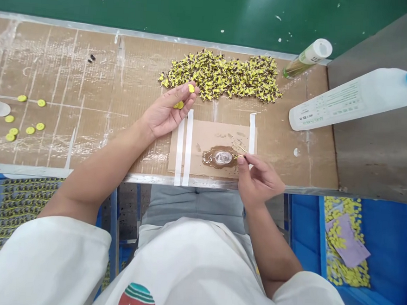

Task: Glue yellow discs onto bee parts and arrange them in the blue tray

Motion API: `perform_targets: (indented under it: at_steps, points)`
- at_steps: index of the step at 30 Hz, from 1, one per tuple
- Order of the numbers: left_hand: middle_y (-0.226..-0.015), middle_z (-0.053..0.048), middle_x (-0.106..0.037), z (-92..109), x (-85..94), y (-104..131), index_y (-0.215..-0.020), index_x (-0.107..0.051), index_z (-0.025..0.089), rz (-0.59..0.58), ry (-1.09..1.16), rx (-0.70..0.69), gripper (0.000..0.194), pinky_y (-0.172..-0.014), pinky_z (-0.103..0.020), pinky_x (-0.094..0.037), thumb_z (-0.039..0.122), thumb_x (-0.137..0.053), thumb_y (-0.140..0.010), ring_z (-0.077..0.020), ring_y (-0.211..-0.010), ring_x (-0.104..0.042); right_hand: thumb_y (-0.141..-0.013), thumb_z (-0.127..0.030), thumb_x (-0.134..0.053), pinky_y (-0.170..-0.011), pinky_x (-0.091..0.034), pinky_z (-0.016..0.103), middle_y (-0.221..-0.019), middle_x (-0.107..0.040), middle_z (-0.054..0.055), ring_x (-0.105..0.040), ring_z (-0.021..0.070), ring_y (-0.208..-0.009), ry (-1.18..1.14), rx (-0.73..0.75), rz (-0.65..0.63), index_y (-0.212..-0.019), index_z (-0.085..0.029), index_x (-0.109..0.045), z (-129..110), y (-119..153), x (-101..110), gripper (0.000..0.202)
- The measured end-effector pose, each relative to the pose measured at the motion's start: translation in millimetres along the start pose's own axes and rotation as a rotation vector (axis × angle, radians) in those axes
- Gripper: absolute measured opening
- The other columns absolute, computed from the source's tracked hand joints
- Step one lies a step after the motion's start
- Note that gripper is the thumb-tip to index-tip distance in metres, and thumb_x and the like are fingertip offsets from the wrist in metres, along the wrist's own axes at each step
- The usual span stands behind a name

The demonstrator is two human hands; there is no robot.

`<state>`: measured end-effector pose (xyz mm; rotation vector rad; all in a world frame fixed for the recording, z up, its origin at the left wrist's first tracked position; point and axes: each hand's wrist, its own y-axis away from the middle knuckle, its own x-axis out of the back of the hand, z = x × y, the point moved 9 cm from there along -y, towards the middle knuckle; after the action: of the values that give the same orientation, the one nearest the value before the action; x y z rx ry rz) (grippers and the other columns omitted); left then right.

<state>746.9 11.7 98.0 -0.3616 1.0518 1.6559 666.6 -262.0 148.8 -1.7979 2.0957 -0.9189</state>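
My left hand (170,108) is closed with the palm up. Its thumb and index finger pinch a small round yellow piece (191,88), and more yellow (179,105) shows in the palm. Low over the cardboard sheet (219,129), my right hand (260,177) pinches a tiny yellow-and-dark piece (236,157) at the edge of a wet brown glue patch (208,158). A thin pale stick (242,148) pokes out by those fingertips; whether they grip it too, I cannot tell. Beyond my left hand lies a heap of small yellow-and-black parts (222,77).
A white bottle with a blue cap (356,100) and a clear tube of sticks (307,57) are at the right. Several yellow discs (30,130) lie at the left. Blue bins (389,240) with yellow pieces sit below the table edge. A metal wall (384,104) bounds the right side.
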Motion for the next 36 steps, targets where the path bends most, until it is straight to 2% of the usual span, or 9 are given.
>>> perform_targets:
  at_steps: [4, 15, 21, 28, 32, 36]
  points:
    - [-0.112, -0.005, -0.075, 2, -0.5, 0, -0.121, -0.069, 0.017, 0.002, -0.003, -0.006, 0.026, -0.093, -0.012, -0.055, 0.017, -0.051, -0.102, -0.0088, -0.105, -0.073, -0.084, -0.017, -0.079, -0.069, -0.06, 0.033, -0.09, -0.074, 0.0, -0.07, 0.0176, -0.076, 0.066, 0.144, -0.056, -0.106, -0.029, -0.076, -8, -3, -5, 0.025]
    - [-0.116, -0.006, -0.074, 0, -0.3, -1, -0.124, -0.067, 0.018, 0.007, 0.05, 0.021, 0.028, -0.092, -0.014, -0.056, 0.015, -0.051, -0.101, -0.0095, -0.105, -0.073, -0.082, -0.007, -0.078, -0.067, -0.058, 0.033, -0.086, -0.074, 0.0, -0.069, 0.0168, -0.071, 0.045, 0.265, -0.146, -0.108, -0.027, -0.076, -22, -7, -17, 0.034]
    - [-0.118, -0.006, -0.074, 1, 0.6, 0, -0.132, -0.064, 0.02, 0.03, 0.064, 0.012, 0.033, -0.094, -0.016, -0.057, 0.016, -0.052, -0.101, -0.0109, -0.106, -0.073, -0.081, -0.002, -0.077, -0.066, -0.057, 0.03, -0.085, -0.072, 0.0, -0.067, 0.015, -0.071, 0.039, 0.259, -0.156, -0.11, -0.027, -0.076, -25, -7, -18, 0.038]
    - [-0.119, -0.006, -0.073, 2, -1.7, 0, -0.132, -0.064, 0.018, 0.001, 0.075, 0.021, 0.033, -0.095, -0.014, -0.055, 0.014, -0.049, -0.102, -0.0102, -0.109, -0.072, -0.082, -0.002, -0.074, -0.066, -0.056, 0.029, -0.088, -0.071, 0.0, -0.067, 0.015, -0.075, 0.083, 0.256, -0.07, -0.113, -0.029, -0.076, -24, -6, -6, 0.041]
    - [-0.121, -0.006, -0.072, 1, -2.1, 2, -0.134, -0.062, 0.018, 0.012, 0.09, 0.03, 0.035, -0.095, -0.015, -0.056, 0.015, -0.05, -0.102, -0.0108, -0.11, -0.072, -0.082, -0.002, -0.074, -0.068, -0.057, 0.029, -0.093, -0.071, 0.001, -0.068, 0.0152, -0.079, 0.112, 0.276, -0.107, -0.115, -0.03, -0.075, -24, -5, -7, 0.043]
    - [-0.124, -0.006, -0.072, 1, -0.8, 2, -0.136, -0.061, 0.02, 0.038, 0.1, 0.036, 0.036, -0.094, -0.016, -0.057, 0.017, -0.051, -0.102, -0.0118, -0.109, -0.073, -0.083, -0.003, -0.074, -0.069, -0.056, 0.03, -0.089, -0.07, 0.0, -0.066, 0.015, -0.078, 0.119, 0.294, -0.161, -0.117, -0.032, -0.074, -23, -4, -13, 0.045]
